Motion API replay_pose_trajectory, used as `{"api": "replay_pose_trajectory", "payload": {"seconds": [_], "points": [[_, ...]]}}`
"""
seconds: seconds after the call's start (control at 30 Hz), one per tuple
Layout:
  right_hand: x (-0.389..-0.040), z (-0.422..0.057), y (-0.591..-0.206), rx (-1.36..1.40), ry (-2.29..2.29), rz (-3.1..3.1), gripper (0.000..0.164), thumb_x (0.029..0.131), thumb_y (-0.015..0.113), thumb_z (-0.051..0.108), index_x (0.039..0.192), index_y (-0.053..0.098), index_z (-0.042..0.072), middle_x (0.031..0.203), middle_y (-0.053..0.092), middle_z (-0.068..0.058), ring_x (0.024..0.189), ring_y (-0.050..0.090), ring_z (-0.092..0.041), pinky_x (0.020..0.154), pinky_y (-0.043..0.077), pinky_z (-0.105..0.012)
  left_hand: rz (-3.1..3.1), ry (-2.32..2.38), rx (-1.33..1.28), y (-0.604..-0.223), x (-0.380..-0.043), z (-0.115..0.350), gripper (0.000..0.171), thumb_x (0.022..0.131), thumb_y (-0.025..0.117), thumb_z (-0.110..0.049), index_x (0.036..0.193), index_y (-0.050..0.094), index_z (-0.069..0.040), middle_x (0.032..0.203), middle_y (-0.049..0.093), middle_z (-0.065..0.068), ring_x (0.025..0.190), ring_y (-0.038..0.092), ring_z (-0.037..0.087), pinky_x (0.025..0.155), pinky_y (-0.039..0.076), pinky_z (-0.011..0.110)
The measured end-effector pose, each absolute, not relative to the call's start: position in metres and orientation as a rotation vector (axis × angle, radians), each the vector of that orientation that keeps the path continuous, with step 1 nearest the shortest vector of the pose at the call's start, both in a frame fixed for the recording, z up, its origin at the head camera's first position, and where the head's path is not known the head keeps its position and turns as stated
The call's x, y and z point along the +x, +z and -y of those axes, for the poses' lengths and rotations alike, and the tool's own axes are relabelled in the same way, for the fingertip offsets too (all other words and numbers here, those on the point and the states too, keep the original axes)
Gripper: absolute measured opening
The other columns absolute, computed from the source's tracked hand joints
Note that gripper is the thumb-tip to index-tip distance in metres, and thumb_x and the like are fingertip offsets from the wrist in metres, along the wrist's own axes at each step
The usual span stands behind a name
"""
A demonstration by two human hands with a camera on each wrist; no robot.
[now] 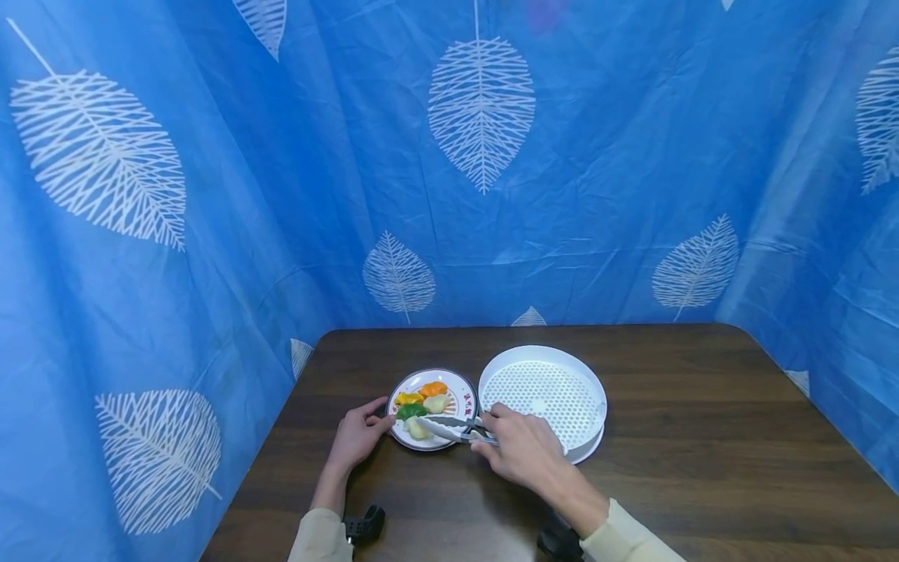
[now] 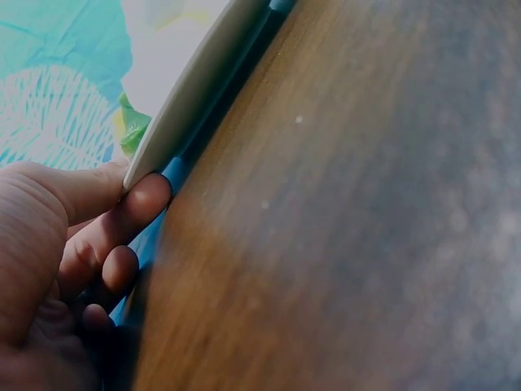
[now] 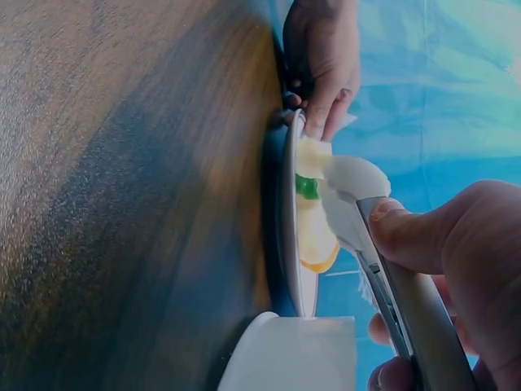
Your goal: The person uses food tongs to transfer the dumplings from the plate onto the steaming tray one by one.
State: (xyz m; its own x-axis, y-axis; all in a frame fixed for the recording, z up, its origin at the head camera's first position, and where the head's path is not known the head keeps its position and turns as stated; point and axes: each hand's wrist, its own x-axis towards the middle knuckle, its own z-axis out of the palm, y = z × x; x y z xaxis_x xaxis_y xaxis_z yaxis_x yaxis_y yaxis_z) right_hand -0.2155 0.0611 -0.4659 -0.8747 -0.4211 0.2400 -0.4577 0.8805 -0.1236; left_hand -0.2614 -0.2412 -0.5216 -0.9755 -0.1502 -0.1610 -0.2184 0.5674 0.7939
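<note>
My left hand (image 1: 358, 435) pinches the near-left rim of a small round plate (image 1: 460, 388), thumb above and a finger beneath in the left wrist view. Red characters mark the plate's right side. On it lie several dumpling-like pieces: an orange one (image 1: 433, 389), a yellow one (image 1: 409, 398), a green one (image 1: 410, 410) and pale ones (image 1: 437, 403). My right hand (image 1: 523, 449) grips metal tongs (image 3: 407, 305) with broad white tips (image 3: 358, 177). These tips reach over the plate, right at the near pale piece (image 1: 417, 428); I cannot tell whether they hold it.
Just right of the plate stands a round white steamer tray (image 1: 595, 382) with a perforated bottom, on a white base (image 1: 593, 450). My right hand overlaps its near-left edge. Beneath is a dark wooden table (image 1: 702, 437); blue leaf-patterned curtains (image 1: 597, 156) hang behind and at both sides.
</note>
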Motion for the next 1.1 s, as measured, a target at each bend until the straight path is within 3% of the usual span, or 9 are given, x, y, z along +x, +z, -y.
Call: {"api": "replay_pose_trajectory", "payload": {"seconds": [0.47,0.73,1.1], "points": [[-0.208,-0.073,-0.454,0.660,0.302,2.755,0.043,0.078,0.066,0.057,0.109,0.069,0.028,0.092,0.058,0.013,0.057,0.044,-0.008,0.049,0.034,-0.027,-2.717,1.377,-0.301,-0.522,-0.261,0.243,0.050,0.088,0.064,-0.041,0.135,0.053,-0.027,0.062,0.054,0.003,0.059,0.051,0.021,0.059,0.039,0.030],[-0.203,-0.086,-0.445,0.616,0.280,2.748,0.039,0.076,0.068,0.058,0.104,0.068,0.030,0.085,0.053,0.016,0.053,0.040,-0.006,0.047,0.031,-0.024,-2.717,1.385,-0.300,-0.522,-0.262,0.243,0.050,0.088,0.064,-0.040,0.135,0.053,-0.027,0.062,0.052,0.002,0.056,0.049,0.020,0.055,0.039,0.029],[-0.202,-0.106,-0.440,0.578,0.287,2.742,0.040,0.076,0.068,0.057,0.106,0.069,0.030,0.090,0.058,0.016,0.057,0.045,-0.005,0.049,0.034,-0.024,-2.726,1.385,-0.299,-0.521,-0.261,0.241,0.050,0.087,0.065,-0.038,0.134,0.053,-0.026,0.063,0.052,0.002,0.056,0.049,0.020,0.054,0.038,0.028]]}}
